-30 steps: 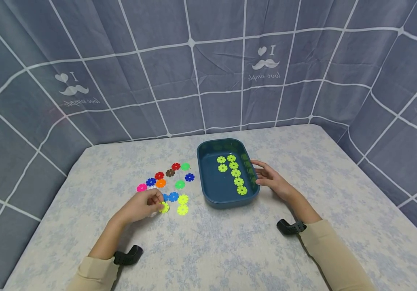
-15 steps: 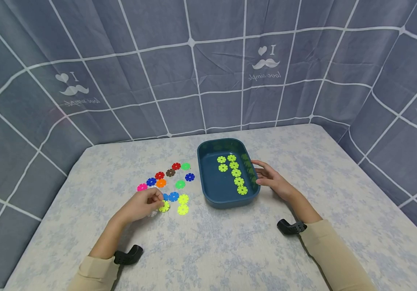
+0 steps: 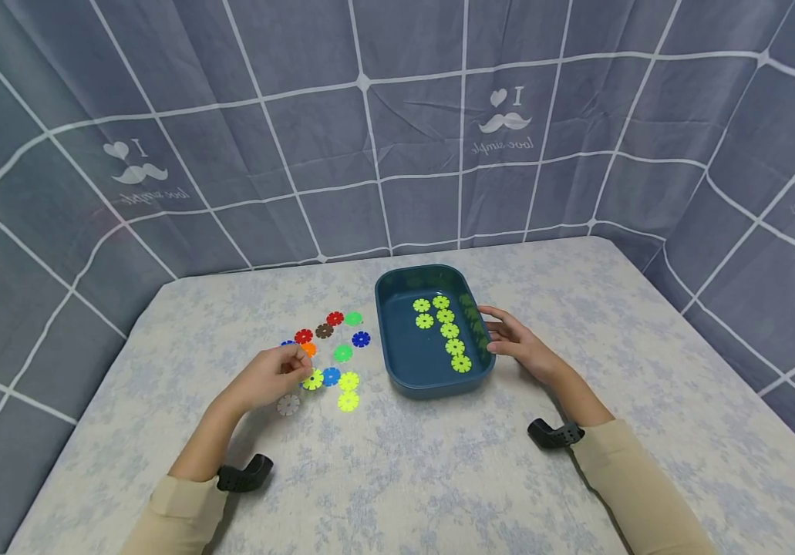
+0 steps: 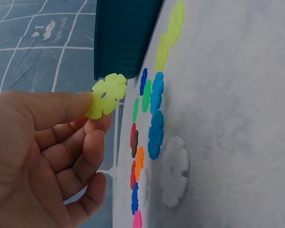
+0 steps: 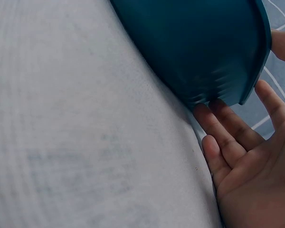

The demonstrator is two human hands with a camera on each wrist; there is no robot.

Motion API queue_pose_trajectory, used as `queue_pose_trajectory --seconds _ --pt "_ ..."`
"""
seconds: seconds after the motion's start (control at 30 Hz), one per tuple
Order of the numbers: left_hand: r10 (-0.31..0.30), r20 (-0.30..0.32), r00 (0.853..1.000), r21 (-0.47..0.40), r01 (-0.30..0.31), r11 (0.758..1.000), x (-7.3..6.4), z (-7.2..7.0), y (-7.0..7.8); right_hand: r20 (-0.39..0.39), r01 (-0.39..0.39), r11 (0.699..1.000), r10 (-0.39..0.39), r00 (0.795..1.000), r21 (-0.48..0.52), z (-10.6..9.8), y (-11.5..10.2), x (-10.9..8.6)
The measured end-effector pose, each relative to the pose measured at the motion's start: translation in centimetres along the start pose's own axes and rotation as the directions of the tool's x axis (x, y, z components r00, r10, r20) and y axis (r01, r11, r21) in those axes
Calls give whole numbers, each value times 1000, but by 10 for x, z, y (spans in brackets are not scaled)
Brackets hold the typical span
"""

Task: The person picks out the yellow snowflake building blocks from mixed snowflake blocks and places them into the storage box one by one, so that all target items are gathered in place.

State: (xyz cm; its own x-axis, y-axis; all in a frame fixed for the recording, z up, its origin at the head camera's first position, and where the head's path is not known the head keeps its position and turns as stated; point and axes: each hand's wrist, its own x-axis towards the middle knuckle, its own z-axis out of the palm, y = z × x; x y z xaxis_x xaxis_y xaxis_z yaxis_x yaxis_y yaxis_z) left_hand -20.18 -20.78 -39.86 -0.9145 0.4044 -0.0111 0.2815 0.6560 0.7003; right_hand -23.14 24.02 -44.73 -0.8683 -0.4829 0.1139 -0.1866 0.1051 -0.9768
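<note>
My left hand (image 3: 267, 379) pinches a yellow-green snowflake disc (image 4: 115, 90) between thumb and fingers, raised off the table in the left wrist view. Beyond it lie light blue discs (image 4: 156, 95), and a clear disc (image 3: 289, 405) sits beside the hand. Two more yellow-green discs (image 3: 348, 381) rest just to the right. My right hand (image 3: 518, 343) touches the right side of a dark teal bin (image 3: 402, 370), its fingertips (image 5: 202, 110) against the outer wall and its thumb at the rim. Inside the bin are several yellow-green discs (image 3: 449, 331).
Left of the bin lie loose discs: red (image 3: 335, 318), brown (image 3: 324, 331), green (image 3: 343, 353), dark blue (image 3: 361, 339) and orange (image 3: 309, 349). A pale patterned cloth (image 3: 397, 470) covers the table. Behind hangs a grey-blue curtain (image 3: 418, 139) with white lines.
My left hand has lifted the yellow-green disc and shifted slightly away from me, uncovering the clear disc and covering the pink one in the head view. The right hand and bin stay put.
</note>
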Motion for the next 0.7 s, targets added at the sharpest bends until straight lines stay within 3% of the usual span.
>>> queue_pose_trajectory --seconds 0.43,0.7 --pt "43 -5 999 25 -43 999 16 -3 17 -3 2 1000 -2 1000 4 0 -1 0" --pt "79 8 997 -8 -79 997 26 -2 28 -3 -4 1000 4 1000 3 0 -1 0"
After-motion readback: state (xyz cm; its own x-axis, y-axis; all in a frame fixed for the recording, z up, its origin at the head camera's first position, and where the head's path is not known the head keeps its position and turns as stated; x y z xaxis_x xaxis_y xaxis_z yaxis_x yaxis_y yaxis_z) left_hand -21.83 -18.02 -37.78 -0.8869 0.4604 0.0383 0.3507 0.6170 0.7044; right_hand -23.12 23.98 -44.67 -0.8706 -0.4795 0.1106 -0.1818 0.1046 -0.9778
